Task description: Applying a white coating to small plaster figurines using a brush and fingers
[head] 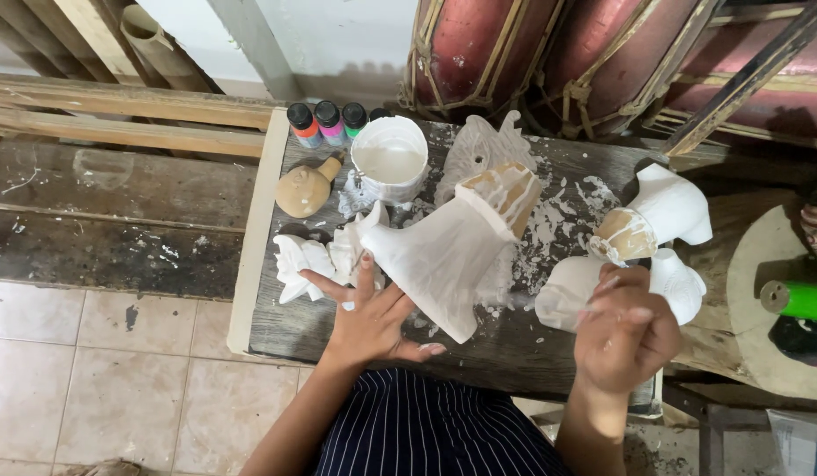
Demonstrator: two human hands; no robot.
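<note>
L hand (370,319) is lying flat, fingers spread apart, pressing on the big white plaster figure (443,251) that's resting tilted on the grey wooden board (505,339), approx mid-board. R hand (624,333) is curling shut w/ something small in it, can't tell what, just beside a white rounded piece (567,295). Behind: white cup of paint (389,160), three small paint bottles (328,123), tan clay gourd (306,188).
</note>
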